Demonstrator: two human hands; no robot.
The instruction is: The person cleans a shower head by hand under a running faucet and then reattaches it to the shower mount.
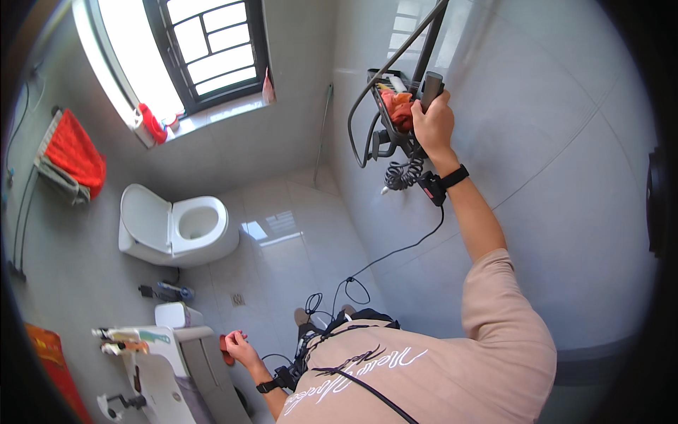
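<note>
My right hand (435, 123) is raised to the shower fixture on the right wall and grips a dark grey handheld shower head (433, 90), whose upper end points up. Beside it, a wall shelf (382, 108) holds orange and red cloths (397, 108) and a small white item. A grey hose (350, 119) loops to the left of the shelf, and a coiled dark hose (403, 174) hangs below. Low at the left, my left hand (241, 347) hangs near the washbasin cabinet with its fingers partly curled; whether it holds anything is unclear.
A white toilet (204, 225) with raised lid stands at the left wall. Below it are a white bin (177, 315) and the washbasin (159, 392). A red towel (79, 153) hangs on the left wall. Bottles (152, 124) stand on the windowsill. A black cable (394, 249) runs from my right wrist.
</note>
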